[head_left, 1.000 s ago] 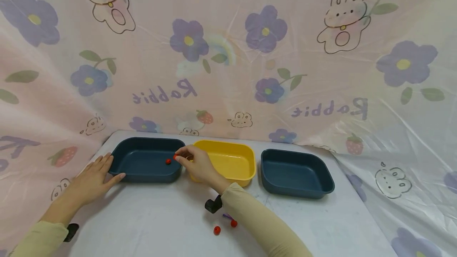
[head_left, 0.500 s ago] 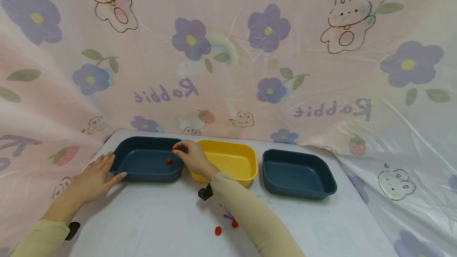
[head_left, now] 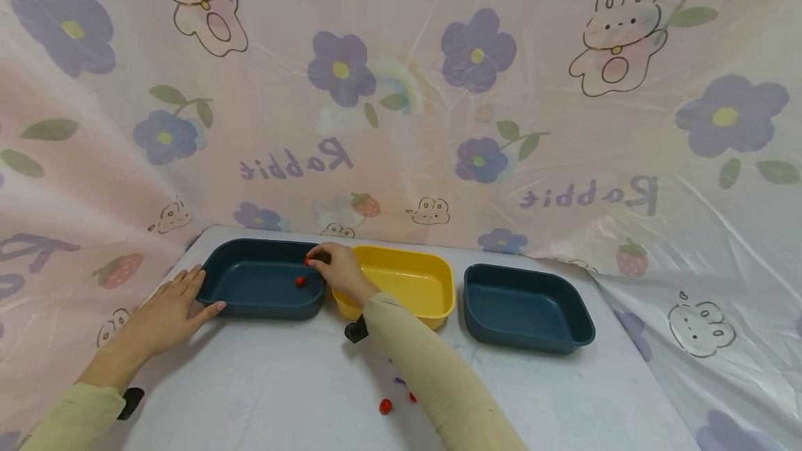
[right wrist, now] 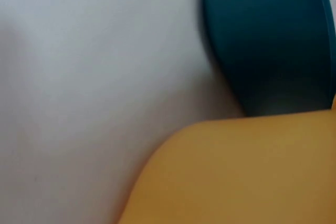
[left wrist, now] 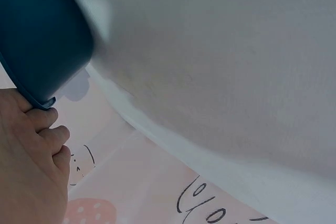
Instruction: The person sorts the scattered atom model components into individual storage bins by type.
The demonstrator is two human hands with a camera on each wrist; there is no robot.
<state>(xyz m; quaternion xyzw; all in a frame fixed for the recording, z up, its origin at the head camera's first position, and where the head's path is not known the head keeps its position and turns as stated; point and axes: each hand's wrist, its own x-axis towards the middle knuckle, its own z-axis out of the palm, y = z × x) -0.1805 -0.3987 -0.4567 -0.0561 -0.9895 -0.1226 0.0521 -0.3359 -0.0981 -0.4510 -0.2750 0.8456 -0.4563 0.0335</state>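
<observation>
My right hand (head_left: 341, 270) pinches a small red bead (head_left: 308, 261) between thumb and fingertips, over the right end of the left dark blue tray (head_left: 263, 311). Inside that tray, near its right end, lies another red bead (head_left: 300, 282). My left hand (head_left: 164, 315) rests against the tray's left end, fingers stretched along the rim and thumb by the front corner; the left wrist view shows its fingers at the rim of the blue tray (left wrist: 44, 40). A yellow tray (head_left: 413, 317), partly behind my right hand, stands beside the blue one. The right wrist view shows neither fingers nor bead.
A second dark blue tray (head_left: 526, 339) stands on the right. On the white tablecloth, a red bead (head_left: 385, 406) lies near the front; another red bead (head_left: 413, 397) and a small purple piece (head_left: 399, 381) are partly under my right sleeve. A printed curtain (head_left: 401, 159) hangs behind.
My right hand has shifted slightly toward the tray's far side, still pinching the bead. The left hand stays at the tray's left end. The head view has turned a little.
</observation>
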